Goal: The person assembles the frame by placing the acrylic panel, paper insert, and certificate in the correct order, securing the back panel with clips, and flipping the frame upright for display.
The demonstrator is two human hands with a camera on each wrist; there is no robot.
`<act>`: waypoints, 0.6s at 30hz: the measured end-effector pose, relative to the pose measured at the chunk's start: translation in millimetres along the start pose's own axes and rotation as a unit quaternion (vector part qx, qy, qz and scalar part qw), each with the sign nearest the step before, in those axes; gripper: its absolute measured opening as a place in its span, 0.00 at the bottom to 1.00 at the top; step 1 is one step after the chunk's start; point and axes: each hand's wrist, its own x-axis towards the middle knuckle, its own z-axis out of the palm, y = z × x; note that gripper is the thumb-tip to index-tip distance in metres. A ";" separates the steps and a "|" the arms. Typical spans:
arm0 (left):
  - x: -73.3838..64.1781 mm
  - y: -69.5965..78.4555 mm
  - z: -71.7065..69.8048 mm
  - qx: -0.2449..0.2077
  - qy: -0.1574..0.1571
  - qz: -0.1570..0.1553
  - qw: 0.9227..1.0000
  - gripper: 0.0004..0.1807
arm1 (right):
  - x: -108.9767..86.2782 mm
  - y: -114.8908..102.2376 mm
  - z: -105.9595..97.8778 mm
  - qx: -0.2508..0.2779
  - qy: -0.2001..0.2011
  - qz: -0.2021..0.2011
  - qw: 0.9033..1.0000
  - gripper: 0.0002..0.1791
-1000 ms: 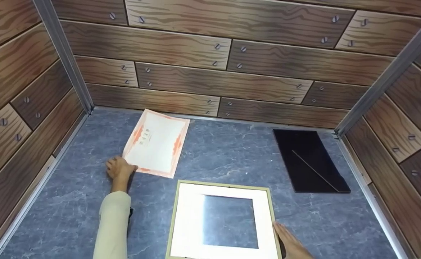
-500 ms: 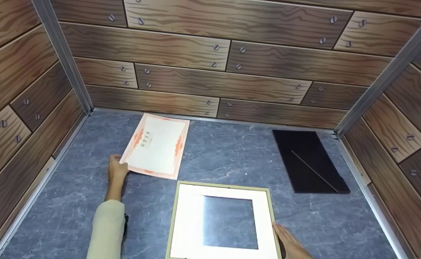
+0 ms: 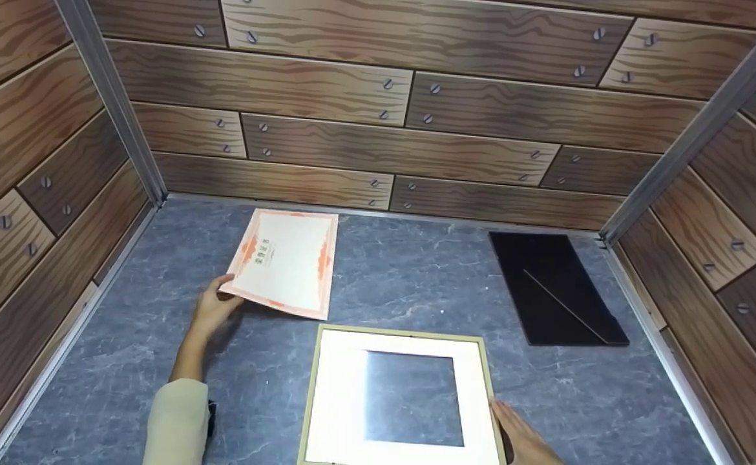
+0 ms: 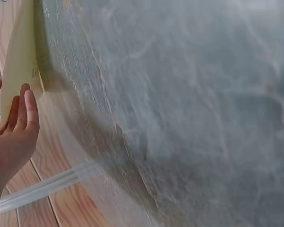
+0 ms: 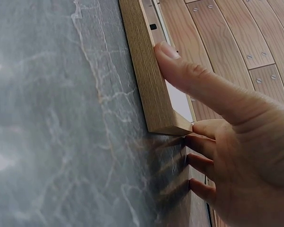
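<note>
A certificate sheet [image 3: 287, 261], white with an orange-red patterned border, lies near the back wall with its near left corner raised. My left hand [image 3: 213, 309] pinches that corner between thumb and fingers; the sheet's pale underside [image 4: 20, 61] shows in the left wrist view. Closer to me lies a picture frame [image 3: 400, 334] with a thin wooden rim, a white mat and a transparent middle. Beside its right edge rests my right hand [image 3: 524, 434]. The right wrist view has the thumb [image 5: 199, 80] lying against the wooden rim and the other fingertips by its corner.
At the back right a black panel [image 3: 556, 290] lies flat, a thin strip running diagonally across it. Wood-patterned walls [image 3: 378, 142] with metal edging enclose the blue-grey marbled surface [image 3: 410, 278] on the left, back and right.
My left hand has gone from touching the sheet's corner to pinching and lifting it. The sheet has turned slightly and its near right corner has shifted right. The right hand and frame stay put.
</note>
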 end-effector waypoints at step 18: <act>-5.9 22.9 12.7 0.076 0.156 0.261 0.950 0.14 | 1.0 -0.8 0.6 -0.039 0.009 0.001 0.999 0.61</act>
